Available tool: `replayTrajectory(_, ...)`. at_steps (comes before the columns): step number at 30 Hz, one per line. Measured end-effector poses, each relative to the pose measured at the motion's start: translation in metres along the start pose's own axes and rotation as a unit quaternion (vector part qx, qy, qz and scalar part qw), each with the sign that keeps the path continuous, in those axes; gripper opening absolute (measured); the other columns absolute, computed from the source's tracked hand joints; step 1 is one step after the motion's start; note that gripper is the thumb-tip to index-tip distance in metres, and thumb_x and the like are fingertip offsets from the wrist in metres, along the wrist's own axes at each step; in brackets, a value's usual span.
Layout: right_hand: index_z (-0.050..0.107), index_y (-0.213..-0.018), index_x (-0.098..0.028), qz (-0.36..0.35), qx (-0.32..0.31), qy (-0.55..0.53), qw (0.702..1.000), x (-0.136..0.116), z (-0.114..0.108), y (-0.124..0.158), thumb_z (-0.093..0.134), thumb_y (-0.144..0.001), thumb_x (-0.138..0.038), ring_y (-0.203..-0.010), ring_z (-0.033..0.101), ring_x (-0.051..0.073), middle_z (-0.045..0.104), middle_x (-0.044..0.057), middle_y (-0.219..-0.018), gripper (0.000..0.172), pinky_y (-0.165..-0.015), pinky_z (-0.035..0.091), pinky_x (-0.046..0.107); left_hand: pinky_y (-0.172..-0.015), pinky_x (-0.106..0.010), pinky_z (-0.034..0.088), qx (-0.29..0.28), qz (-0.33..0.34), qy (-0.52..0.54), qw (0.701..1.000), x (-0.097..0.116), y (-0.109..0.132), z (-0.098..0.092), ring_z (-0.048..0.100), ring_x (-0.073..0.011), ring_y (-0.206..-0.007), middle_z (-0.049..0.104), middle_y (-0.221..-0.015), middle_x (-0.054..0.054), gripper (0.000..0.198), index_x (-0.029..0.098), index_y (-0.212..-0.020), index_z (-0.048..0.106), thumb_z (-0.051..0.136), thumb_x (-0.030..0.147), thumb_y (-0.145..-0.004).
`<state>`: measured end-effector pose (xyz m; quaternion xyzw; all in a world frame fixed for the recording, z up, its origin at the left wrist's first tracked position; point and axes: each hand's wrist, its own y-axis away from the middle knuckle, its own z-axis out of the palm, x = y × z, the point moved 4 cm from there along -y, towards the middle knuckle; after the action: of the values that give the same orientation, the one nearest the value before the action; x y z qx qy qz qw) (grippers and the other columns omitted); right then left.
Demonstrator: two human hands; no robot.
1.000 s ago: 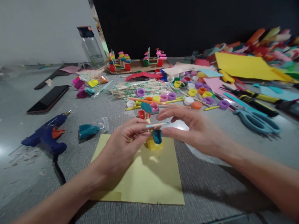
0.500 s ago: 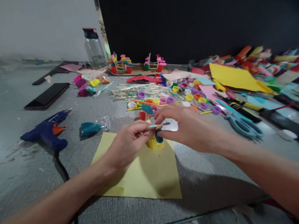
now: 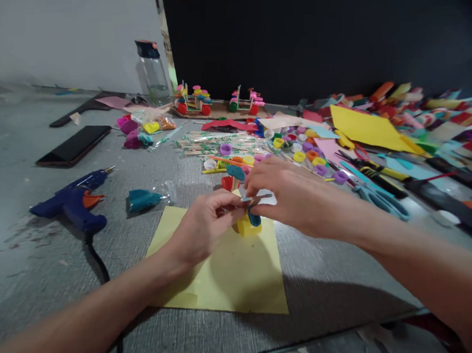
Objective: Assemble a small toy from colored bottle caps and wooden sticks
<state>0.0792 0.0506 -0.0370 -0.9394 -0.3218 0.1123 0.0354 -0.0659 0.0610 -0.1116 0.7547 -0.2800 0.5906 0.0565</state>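
Note:
My left hand (image 3: pixel 201 229) is closed in a pinch around a thin stick (image 3: pixel 257 197) with a pale shaft and a dark tip pointing right. Curled around the right side of a small craft model, my right hand (image 3: pixel 289 194) has its thumb against a dark blue clay piece (image 3: pixel 255 218). The model's yellow bottle cap (image 3: pixel 248 227) shows below the fingers. Behind them are a red cap (image 3: pixel 227 182) and a blue clay lump (image 3: pixel 235 171) on sticks. A yellow paper sheet (image 3: pixel 242 282) lies underneath. My fingers hide part of the model.
At left lie a blue glue gun (image 3: pixel 75 202), a phone (image 3: pixel 74 146) and a bag of blue clay (image 3: pixel 143 199). Two finished-looking toy cars (image 3: pixel 193 100), a water bottle (image 3: pixel 153 72) and loose caps (image 3: pixel 299 156) are farther back. Scissors (image 3: pixel 381 200) and pliers (image 3: pixel 379 170) lie right.
The view has shifted slightly. The stick's dark tip has moved a little right and shows more of its length; both hands stay at the model.

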Motion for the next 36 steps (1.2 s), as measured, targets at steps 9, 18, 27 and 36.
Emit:
replayTrajectory(9, 0.065, -0.08, -0.019, -0.037, -0.007, -0.026, 0.999, 0.001, 0.001, -0.005, 0.064, -0.083, -0.007, -0.106, 0.054, 0.025, 0.068, 0.006, -0.094, 0.012, -0.09, 0.041, 0.039, -0.071, -0.028, 0.043, 0.006, -0.018, -0.019, 1.0, 0.002, 0.001, 0.0, 0.055, -0.0157, -0.079, 0.065, -0.083, -0.003, 0.013, 0.016, -0.083, 0.069, 0.06, 0.022, -0.089)
replayTrajectory(18, 0.072, -0.097, -0.023, -0.041, 0.014, -0.073, 0.996, 0.006, -0.007, 0.002, 0.063, -0.089, -0.018, -0.109, 0.06, 0.023, 0.07, 0.004, -0.108, 0.012, -0.094, 0.044, 0.038, -0.068, -0.027, 0.043, 0.016, -0.012, -0.045, 0.999, 0.006, -0.001, 0.001, 0.057, -0.0142, -0.075, 0.067, -0.079, -0.001, 0.011, 0.016, -0.081, 0.07, 0.062, 0.017, -0.088)
replayTrajectory(27, 0.07, -0.078, -0.021, 0.138, 0.16, -0.161, 0.964, 0.034, -0.011, 0.051, 0.062, -0.09, -0.03, -0.07, 0.06, 0.015, 0.069, 0.001, -0.077, 0.017, -0.062, 0.043, 0.029, -0.074, -0.029, 0.046, 0.027, -0.03, -0.055, 0.998, 0.007, 0.003, 0.0, 0.062, -0.0173, -0.084, 0.07, -0.093, -0.004, 0.014, 0.018, -0.095, 0.074, 0.064, 0.018, -0.085)
replayTrajectory(36, 0.074, -0.084, -0.018, 0.17, 0.082, -0.442, 0.877, 0.042, 0.051, 0.039, 0.063, -0.088, -0.033, -0.07, 0.052, 0.013, 0.064, 0.001, -0.077, 0.019, -0.063, 0.038, 0.027, -0.071, -0.028, 0.047, 0.027, -0.104, 0.007, 0.994, 0.01, 0.0, 0.001, 0.06, -0.0168, -0.081, 0.07, -0.086, -0.003, 0.02, 0.018, -0.09, 0.074, 0.058, 0.029, -0.09)
